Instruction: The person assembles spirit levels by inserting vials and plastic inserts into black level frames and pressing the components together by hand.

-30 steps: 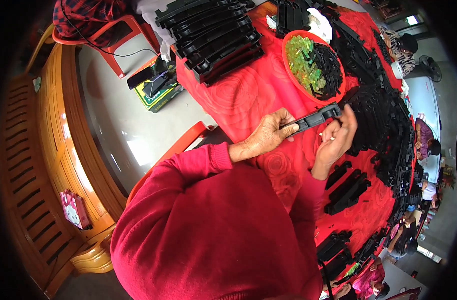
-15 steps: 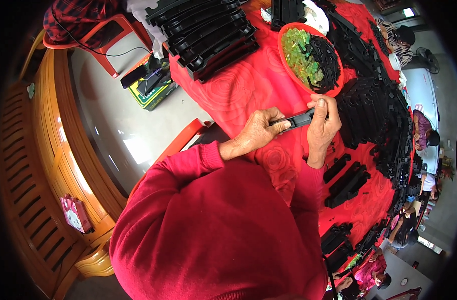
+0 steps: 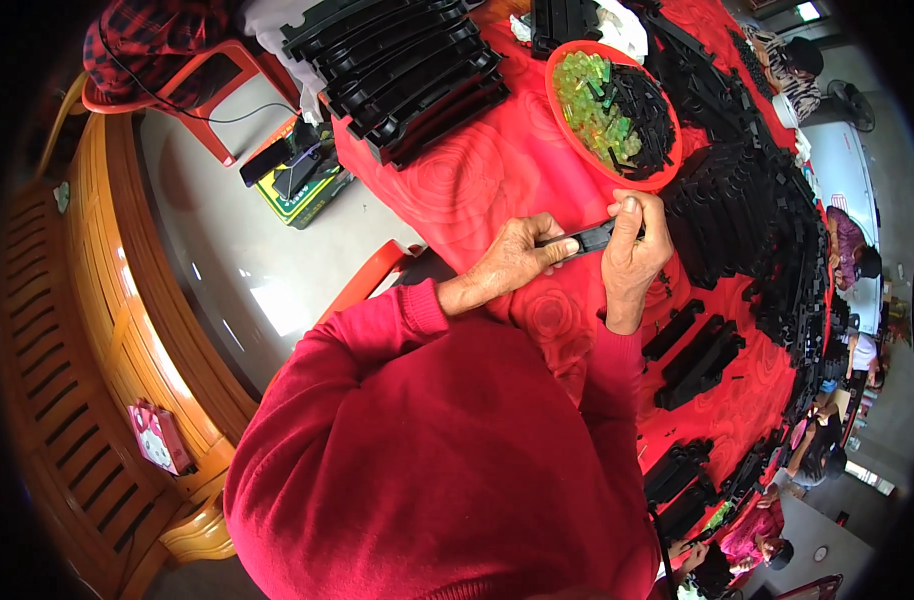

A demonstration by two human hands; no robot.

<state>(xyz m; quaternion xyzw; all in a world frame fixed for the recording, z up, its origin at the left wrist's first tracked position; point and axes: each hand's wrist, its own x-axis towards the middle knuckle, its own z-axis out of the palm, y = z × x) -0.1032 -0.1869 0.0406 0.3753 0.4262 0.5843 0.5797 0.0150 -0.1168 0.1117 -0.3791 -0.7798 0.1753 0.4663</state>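
Observation:
Between my two hands I hold a long black plastic part [image 3: 594, 238] over the red tablecloth. My left hand [image 3: 517, 255] pinches its left end, thumb on top. My right hand [image 3: 639, 248] grips the other end, thumb raised against it and fingers curled behind; that end is partly hidden. Just beyond my right hand sits a red bowl [image 3: 667, 182]. In it, small yellow-green translucent pieces [image 3: 589, 100] lie on the left and small black strips [image 3: 654, 118] on the right.
Black plastic trays [image 3: 402, 80] are stacked at the far left of the table. Piles of black parts [image 3: 722, 215] cover the right side, with several more [image 3: 699, 365] nearer me. A red chair [image 3: 372, 275] and wooden bench [image 3: 62, 360] stand left. Other people [image 3: 752, 535] sit along the table.
My right hand has shifted slightly left along the black part, covering more of its end. My left hand keeps its pinch. The whole view has moved a little.

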